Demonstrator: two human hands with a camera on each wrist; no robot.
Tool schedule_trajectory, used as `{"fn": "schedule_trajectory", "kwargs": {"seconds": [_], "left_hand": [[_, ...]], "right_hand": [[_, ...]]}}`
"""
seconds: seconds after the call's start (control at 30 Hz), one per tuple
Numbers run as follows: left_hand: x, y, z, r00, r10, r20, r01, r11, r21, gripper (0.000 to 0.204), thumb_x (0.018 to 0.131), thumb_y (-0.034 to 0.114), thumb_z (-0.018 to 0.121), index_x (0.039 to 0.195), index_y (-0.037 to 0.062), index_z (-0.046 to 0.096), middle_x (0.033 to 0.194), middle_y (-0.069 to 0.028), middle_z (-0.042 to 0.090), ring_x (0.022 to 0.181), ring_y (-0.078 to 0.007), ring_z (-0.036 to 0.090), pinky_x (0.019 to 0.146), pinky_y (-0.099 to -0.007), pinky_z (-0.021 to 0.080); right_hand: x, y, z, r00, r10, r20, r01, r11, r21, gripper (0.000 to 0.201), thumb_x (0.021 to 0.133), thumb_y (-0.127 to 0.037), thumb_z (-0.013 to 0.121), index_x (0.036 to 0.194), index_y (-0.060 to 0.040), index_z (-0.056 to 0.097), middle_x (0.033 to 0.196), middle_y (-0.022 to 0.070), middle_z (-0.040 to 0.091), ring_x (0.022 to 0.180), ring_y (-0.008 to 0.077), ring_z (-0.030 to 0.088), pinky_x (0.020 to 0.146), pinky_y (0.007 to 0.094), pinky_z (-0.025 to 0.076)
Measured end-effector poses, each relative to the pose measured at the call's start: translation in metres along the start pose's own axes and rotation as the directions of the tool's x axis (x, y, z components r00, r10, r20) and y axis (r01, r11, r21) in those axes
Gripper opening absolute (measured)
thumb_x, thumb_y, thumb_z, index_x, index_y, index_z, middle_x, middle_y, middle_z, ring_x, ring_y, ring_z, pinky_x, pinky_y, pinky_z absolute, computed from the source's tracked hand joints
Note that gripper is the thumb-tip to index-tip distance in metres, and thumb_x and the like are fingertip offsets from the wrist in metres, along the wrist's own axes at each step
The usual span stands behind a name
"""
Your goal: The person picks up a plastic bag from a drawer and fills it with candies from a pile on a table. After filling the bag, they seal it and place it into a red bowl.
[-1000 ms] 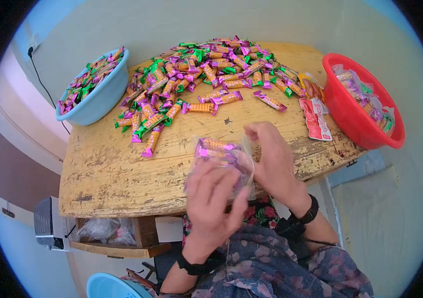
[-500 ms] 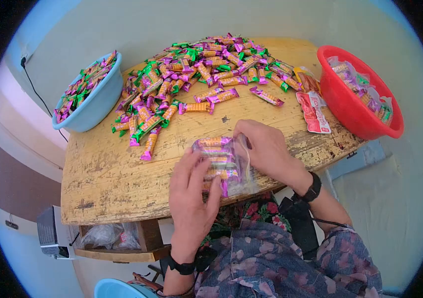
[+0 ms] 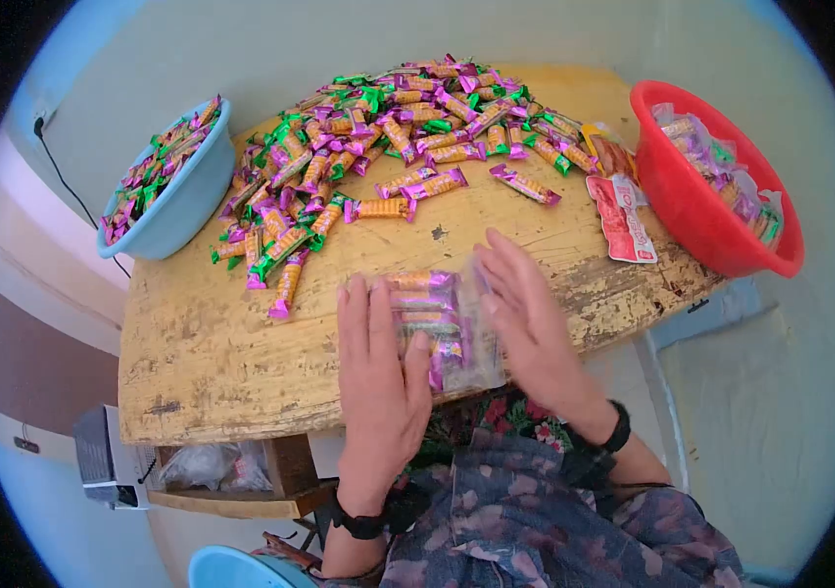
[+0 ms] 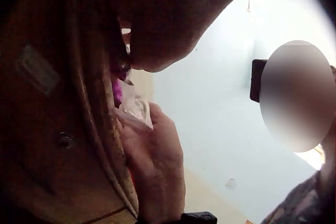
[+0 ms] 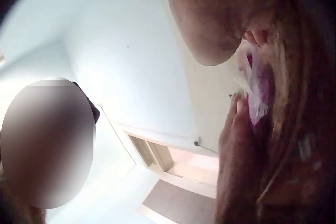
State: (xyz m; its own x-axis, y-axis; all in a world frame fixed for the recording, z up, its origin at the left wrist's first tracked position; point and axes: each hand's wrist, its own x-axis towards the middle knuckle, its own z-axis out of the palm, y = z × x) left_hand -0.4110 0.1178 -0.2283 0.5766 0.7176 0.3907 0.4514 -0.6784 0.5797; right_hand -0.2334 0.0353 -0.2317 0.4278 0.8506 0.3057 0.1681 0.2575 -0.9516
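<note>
A clear plastic bag (image 3: 481, 358) lies near the table's front edge, with several snack packets (image 3: 427, 299) in purple and green wrappers stacked in a row inside. My left hand (image 3: 378, 387) rests along the bag's left side, fingers straight and the thumb on top of the packets. At the bag's right end, my right hand (image 3: 540, 343) touches the loose plastic with extended fingers, slightly blurred. Both wrist views look from low at the table edge; the left one shows the whitish bag plastic (image 4: 137, 112) between the hands.
A big heap of wrapped snacks (image 3: 358, 137) covers the back of the wooden table (image 3: 231, 363). Left stands a blue basin (image 3: 187, 201) full of packets; right, a red basin (image 3: 662, 216) holds filled bags. A red-and-white pouch (image 3: 621, 220) lies beside it. Below is an open drawer (image 3: 241, 505).
The left hand has shifted from over the bag to its left side, uncovering the packets. The right hand's fingers, curled at the bag's end half a second ago, are now straightened.
</note>
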Motion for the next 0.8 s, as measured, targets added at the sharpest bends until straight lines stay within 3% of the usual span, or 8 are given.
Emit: {"fn": "schedule_trajectory", "kwargs": {"seconds": [0.07,0.17,0.4,0.53,0.57,0.67,0.7,0.8], "left_hand": [[-0.001,0.003,-0.004,0.998,-0.053,-0.019,0.052,0.997,-0.066,0.065,0.112,0.019,0.056,0.169,-0.0022,0.032,0.175,-0.0296,0.028,0.164,-0.0459,0.025,0.133,-0.0509,0.023],[0.003,0.008,-0.013,0.97,-0.239,-0.051,0.182,0.846,-0.501,0.066,0.114,0.016,0.053,0.171,-0.001,0.026,0.178,-0.0252,0.026,0.166,-0.0359,0.025,0.134,-0.046,0.02],[-0.008,0.015,-0.008,0.964,-0.255,0.072,0.245,0.752,-0.612,0.067,0.114,0.011,0.05,0.173,-0.0021,0.021,0.178,-0.0215,0.026,0.163,-0.0293,0.031,0.133,-0.0415,0.024],[-0.008,0.01,-0.01,0.982,-0.172,-0.074,0.147,0.953,-0.264,0.064,0.116,0.019,0.05,0.172,-0.0003,0.026,0.18,-0.0191,0.025,0.167,-0.0312,0.021,0.135,-0.0444,0.018],[-0.006,0.009,-0.013,0.992,-0.049,-0.119,0.048,0.999,-0.017,0.062,0.114,0.018,0.051,0.17,-0.0012,0.031,0.178,-0.0244,0.027,0.167,-0.0403,0.02,0.134,-0.0511,0.018],[0.0,-0.001,-0.013,0.977,0.185,-0.107,-0.153,0.955,0.255,0.065,0.113,0.027,0.055,0.169,0.0008,0.034,0.178,-0.0213,0.03,0.166,-0.0422,0.023,0.134,-0.0554,0.02],[0.002,-0.006,-0.01,0.952,0.289,-0.101,-0.251,0.926,0.283,0.068,0.11,0.035,0.06,0.167,0.0027,0.04,0.176,-0.0191,0.036,0.165,-0.0412,0.028,0.133,-0.0566,0.024],[0.007,-0.016,0.009,0.958,0.193,0.212,-0.275,0.83,0.486,0.07,0.107,0.04,0.063,0.165,0.0039,0.045,0.171,-0.0165,0.044,0.162,-0.0393,0.035,0.13,-0.0571,0.029]], "right_hand": [[0.0,-0.007,0.01,0.995,-0.084,-0.06,0.085,0.996,0.007,0.065,0.115,-0.017,0.05,0.169,0.0053,0.023,0.172,0.0279,0.034,0.162,0.0356,0.032,0.132,0.0454,0.026],[0.0,-0.007,0.021,0.991,-0.078,-0.113,0.084,0.995,0.05,0.068,0.116,-0.024,0.048,0.169,0.0081,0.021,0.174,0.0278,0.03,0.165,0.037,0.024,0.134,0.0459,0.02],[0.007,0.009,0.059,0.983,-0.181,-0.022,0.178,0.979,-0.095,0.07,0.115,-0.029,0.051,0.168,0.0076,0.024,0.172,0.032,0.029,0.164,0.0448,0.024,0.133,0.0499,0.021],[0.0,0.004,0.053,0.955,-0.295,-0.043,0.267,0.91,-0.319,0.07,0.111,-0.026,0.058,0.167,0.0037,0.029,0.169,0.0345,0.032,0.16,0.054,0.025,0.132,0.057,0.023],[-0.007,-0.004,0.05,0.932,-0.355,-0.074,0.286,0.845,-0.452,0.064,0.106,-0.02,0.065,0.162,0.0014,0.041,0.169,0.033,0.035,0.159,0.0515,0.032,0.13,0.0553,0.028],[-0.026,-0.019,0.046,0.858,-0.513,-0.029,0.399,0.701,-0.591,0.055,0.101,-0.02,0.07,0.15,0.0006,0.054,0.166,0.0309,0.042,0.155,0.049,0.042,0.126,0.057,0.036],[-0.034,-0.019,0.051,0.819,-0.571,-0.058,0.467,0.721,-0.511,0.044,0.099,-0.019,0.071,0.137,0.0005,0.063,0.159,0.0275,0.053,0.146,0.0456,0.055,0.121,0.0559,0.044],[-0.061,-0.019,0.058,0.717,-0.69,0.101,0.676,0.652,-0.342,0.035,0.1,-0.016,0.07,0.131,0.0006,0.066,0.151,0.0241,0.061,0.137,0.0424,0.063,0.115,0.0532,0.05]]}}
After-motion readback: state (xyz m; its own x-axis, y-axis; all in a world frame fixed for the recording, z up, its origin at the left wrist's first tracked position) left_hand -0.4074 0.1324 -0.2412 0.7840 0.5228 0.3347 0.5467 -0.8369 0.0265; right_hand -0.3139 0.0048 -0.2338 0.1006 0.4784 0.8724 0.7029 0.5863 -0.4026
